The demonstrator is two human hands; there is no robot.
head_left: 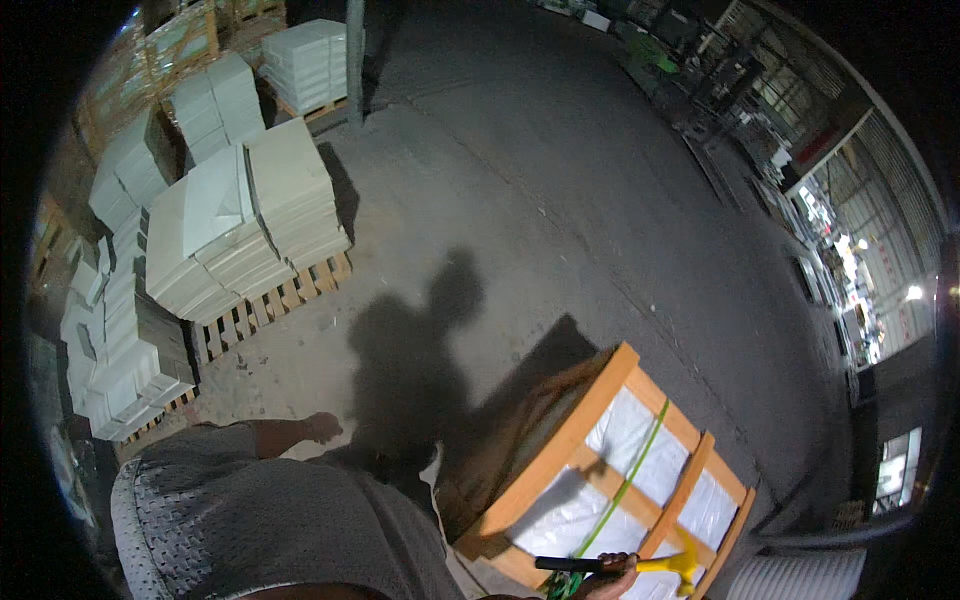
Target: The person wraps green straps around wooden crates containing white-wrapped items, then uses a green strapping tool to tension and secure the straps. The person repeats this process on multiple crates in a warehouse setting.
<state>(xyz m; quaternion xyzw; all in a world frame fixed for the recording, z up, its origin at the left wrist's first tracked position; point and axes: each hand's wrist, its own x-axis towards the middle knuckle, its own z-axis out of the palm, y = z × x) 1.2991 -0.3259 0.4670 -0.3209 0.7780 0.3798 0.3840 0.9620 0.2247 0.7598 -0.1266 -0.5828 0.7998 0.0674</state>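
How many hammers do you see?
1: a yellow-and-black hammer in the person's right hand, at the bottom of the picture, in front of the wooden crate. Dark corners might hide others.

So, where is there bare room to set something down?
The floor between the stacked slabs at left and the wooden crate at lower right looks bare. Around the right hand it is crowded, with hammer, crate and green strap.

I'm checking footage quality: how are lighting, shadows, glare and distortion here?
All in the head view: dim lighting; a person-shaped shadow on the floor; glare from a bright light at right; fisheye bending, black corners; the hammer in the right hand seems blurred.
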